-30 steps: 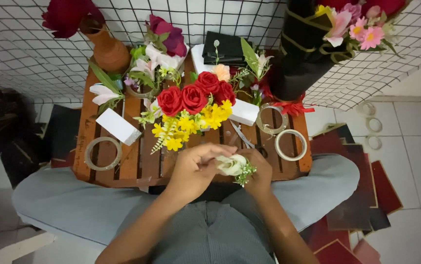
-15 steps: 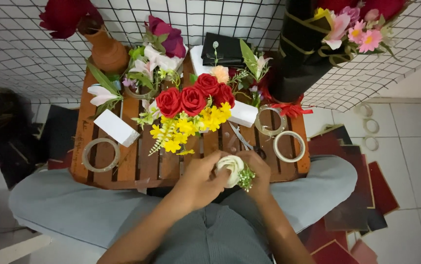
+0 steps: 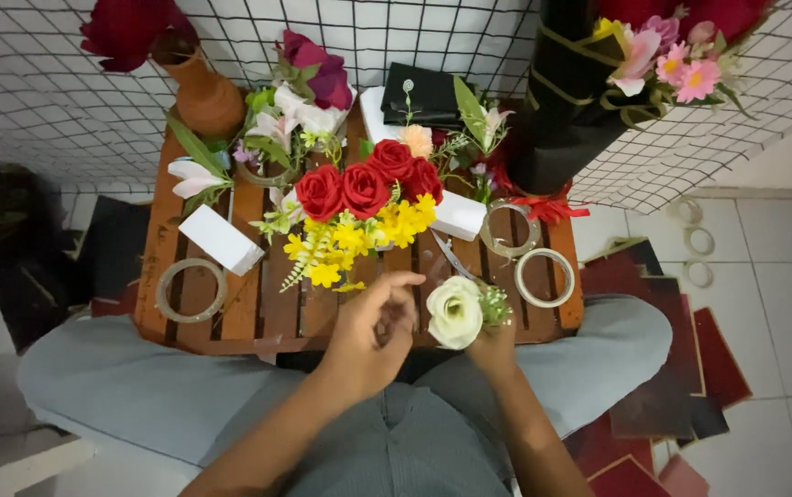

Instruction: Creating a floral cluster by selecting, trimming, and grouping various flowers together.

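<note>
My right hand (image 3: 491,348) holds a white artificial rose (image 3: 454,312) with small green sprigs upright over the near edge of a low wooden slat table (image 3: 267,313). My left hand (image 3: 368,336) hovers just left of the flower, fingers loosely curled and holding nothing that I can see. On the table beyond lies a bunch of red roses (image 3: 366,184) and yellow flowers (image 3: 359,241). Scissors (image 3: 451,255) lie just past the white rose.
Tape rolls (image 3: 191,290) (image 3: 545,277) (image 3: 509,230) and white blocks (image 3: 221,239) (image 3: 459,216) rest on the table. A clay vase (image 3: 205,92) stands at back left, a black wrapped bouquet (image 3: 566,101) at back right, a wire grid behind. Dark red card sheets (image 3: 681,368) cover the floor on the right.
The white rose has turned upright and risen slightly in my right hand. My left hand has let go of it and drawn a little to the left.
</note>
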